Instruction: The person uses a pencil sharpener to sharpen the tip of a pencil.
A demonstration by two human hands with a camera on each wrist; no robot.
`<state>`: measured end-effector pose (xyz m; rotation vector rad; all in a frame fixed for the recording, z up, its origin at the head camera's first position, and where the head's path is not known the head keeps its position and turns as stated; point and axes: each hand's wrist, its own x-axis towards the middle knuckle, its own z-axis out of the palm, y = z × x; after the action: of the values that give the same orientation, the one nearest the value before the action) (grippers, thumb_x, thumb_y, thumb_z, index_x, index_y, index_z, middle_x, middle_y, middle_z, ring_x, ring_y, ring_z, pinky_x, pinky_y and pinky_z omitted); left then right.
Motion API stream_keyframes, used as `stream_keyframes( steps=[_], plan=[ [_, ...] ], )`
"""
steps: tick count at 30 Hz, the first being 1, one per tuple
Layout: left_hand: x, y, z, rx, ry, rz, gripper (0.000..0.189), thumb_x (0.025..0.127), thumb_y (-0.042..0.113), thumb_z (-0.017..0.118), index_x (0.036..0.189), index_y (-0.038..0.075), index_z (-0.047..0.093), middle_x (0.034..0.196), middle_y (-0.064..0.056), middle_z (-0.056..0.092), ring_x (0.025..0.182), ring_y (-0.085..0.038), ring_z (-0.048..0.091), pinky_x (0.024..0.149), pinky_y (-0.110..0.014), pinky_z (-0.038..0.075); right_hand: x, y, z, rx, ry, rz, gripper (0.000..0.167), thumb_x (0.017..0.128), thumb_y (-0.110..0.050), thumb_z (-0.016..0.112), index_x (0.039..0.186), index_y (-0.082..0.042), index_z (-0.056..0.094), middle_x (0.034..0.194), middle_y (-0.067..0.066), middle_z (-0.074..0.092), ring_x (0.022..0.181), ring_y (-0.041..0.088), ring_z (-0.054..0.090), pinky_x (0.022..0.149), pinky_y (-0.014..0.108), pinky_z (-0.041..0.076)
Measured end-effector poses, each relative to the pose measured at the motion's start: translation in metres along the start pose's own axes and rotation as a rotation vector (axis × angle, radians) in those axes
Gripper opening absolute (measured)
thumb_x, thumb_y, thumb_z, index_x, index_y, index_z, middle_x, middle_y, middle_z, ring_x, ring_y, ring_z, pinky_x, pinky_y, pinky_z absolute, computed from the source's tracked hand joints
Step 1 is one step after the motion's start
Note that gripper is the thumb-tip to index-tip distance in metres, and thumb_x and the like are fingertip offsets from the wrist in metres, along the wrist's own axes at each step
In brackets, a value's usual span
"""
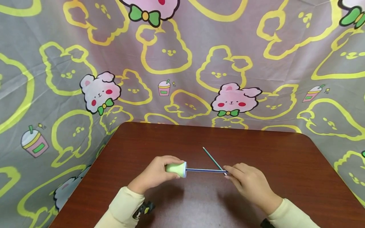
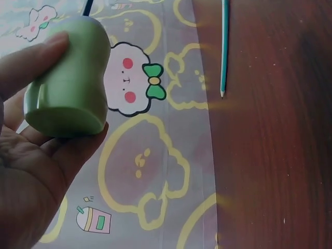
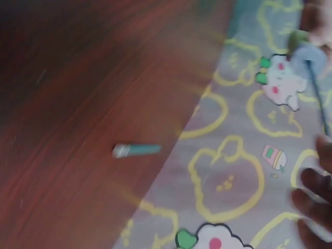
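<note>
My left hand (image 1: 155, 172) grips a light-green pencil sharpener (image 1: 174, 168) on its side above the table, thumb and fingers round its body. Its pale-blue end (image 3: 307, 58) faces right. A dark-blue pencil (image 1: 203, 170) runs level into the middle of that end, so its front part is hidden. With thumb and fingertips, my right hand (image 1: 251, 182) pinches the pencil's other end. In the left wrist view the sharpener (image 2: 72, 85) shows a waisted body with a flat, rounded base. Beyond the hands, a teal pencil (image 1: 212, 158) lies slanted on the table, overlapped by the blue one in the head view.
The dark reddish-brown wooden table (image 1: 271, 152) has rounded far corners. Behind it and along its sides hangs a grey cloth (image 1: 182, 79) printed with yellow outlines, bunnies and cups. Each cream sleeve ends near a dark wrist band (image 1: 142, 209).
</note>
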<state>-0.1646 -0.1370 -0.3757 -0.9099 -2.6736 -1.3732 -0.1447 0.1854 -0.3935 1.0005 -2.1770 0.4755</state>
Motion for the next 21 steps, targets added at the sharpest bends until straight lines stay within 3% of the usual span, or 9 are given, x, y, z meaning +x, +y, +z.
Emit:
stream_keyframes(
  steps=[3,6,7,9,12,14,16,18,21],
  plan=[
    [0.0,0.001,-0.003,-0.008,0.002,-0.014,0.041,0.072,0.006,0.082,0.112,0.005,0.072,0.109,-0.007,0.07,0.099,-0.018,0.063,0.079,-0.024,0.049,0.002,0.002,0.004,-0.171,0.229,-0.237,0.036,0.102,-0.026,0.048,0.09,-0.004,0.073,0.07,-0.002,0.06,0.056,0.014,0.053,0.05,0.03,0.045],
    [0.0,0.002,-0.004,-0.011,-0.009,-0.008,0.041,0.073,0.005,0.082,0.112,0.005,0.072,0.109,-0.008,0.07,0.099,-0.019,0.063,0.079,-0.024,0.049,0.001,0.002,0.006,-0.183,0.24,-0.251,0.035,0.102,-0.024,0.048,0.084,-0.004,0.071,0.064,-0.002,0.057,0.05,0.013,0.048,0.047,0.028,0.044],
    [0.0,0.003,-0.004,-0.007,-0.013,0.002,0.04,0.073,0.005,0.081,0.112,0.004,0.072,0.109,-0.007,0.07,0.1,-0.02,0.063,0.079,-0.025,0.05,0.0,0.001,0.006,-0.144,0.194,-0.208,0.037,0.101,-0.027,0.049,0.083,-0.005,0.072,0.064,-0.003,0.059,0.05,0.011,0.05,0.047,0.027,0.044],
    [0.001,0.003,-0.005,0.012,-0.023,0.029,0.039,0.073,0.003,0.08,0.111,0.003,0.072,0.109,-0.007,0.07,0.101,-0.02,0.063,0.08,-0.025,0.05,-0.003,-0.002,0.003,0.116,-0.051,-0.036,0.034,0.1,-0.028,0.053,0.08,-0.008,0.071,0.059,-0.008,0.056,0.048,0.004,0.047,0.044,0.023,0.041],
    [0.001,0.005,-0.005,0.05,-0.05,0.068,0.037,0.072,0.0,0.08,0.108,0.002,0.073,0.108,-0.006,0.07,0.102,-0.021,0.064,0.082,-0.025,0.05,-0.005,-0.003,-0.004,0.645,-0.405,0.361,0.029,0.098,-0.023,0.056,0.082,-0.004,0.071,0.055,-0.009,0.055,0.046,-0.001,0.046,0.042,0.02,0.041],
    [0.001,0.005,-0.005,0.061,-0.063,0.07,0.036,0.072,-0.001,0.08,0.107,0.003,0.073,0.108,-0.006,0.07,0.102,-0.02,0.064,0.082,-0.025,0.05,-0.005,-0.004,-0.007,0.798,-0.512,0.568,0.022,0.095,-0.016,0.059,0.081,-0.003,0.07,0.055,-0.009,0.053,0.047,-0.002,0.046,0.043,0.021,0.043],
    [0.001,0.005,-0.005,0.046,-0.066,0.049,0.037,0.072,0.0,0.08,0.108,0.003,0.073,0.108,-0.006,0.07,0.1,-0.02,0.064,0.08,-0.025,0.05,-0.004,-0.005,-0.007,0.734,-0.472,0.536,0.019,0.095,-0.017,0.061,0.086,-0.004,0.071,0.059,-0.007,0.058,0.051,-0.002,0.049,0.045,0.022,0.044],
    [0.001,0.005,-0.006,0.023,-0.053,0.016,0.038,0.073,0.002,0.08,0.109,0.003,0.072,0.108,-0.006,0.07,0.099,-0.019,0.063,0.079,-0.024,0.05,-0.004,-0.006,-0.006,0.489,-0.321,0.361,0.025,0.095,-0.029,0.06,0.089,-0.009,0.073,0.066,-0.009,0.061,0.057,-0.002,0.051,0.049,0.022,0.044],
    [0.001,0.005,-0.007,-0.015,-0.019,-0.026,0.039,0.072,0.004,0.081,0.111,0.004,0.072,0.108,-0.007,0.07,0.096,-0.018,0.063,0.076,-0.024,0.05,-0.001,-0.004,-0.001,0.073,-0.005,0.044,0.032,0.098,-0.034,0.055,0.094,-0.009,0.074,0.075,-0.008,0.064,0.062,0.004,0.055,0.053,0.024,0.045]
  ],
)
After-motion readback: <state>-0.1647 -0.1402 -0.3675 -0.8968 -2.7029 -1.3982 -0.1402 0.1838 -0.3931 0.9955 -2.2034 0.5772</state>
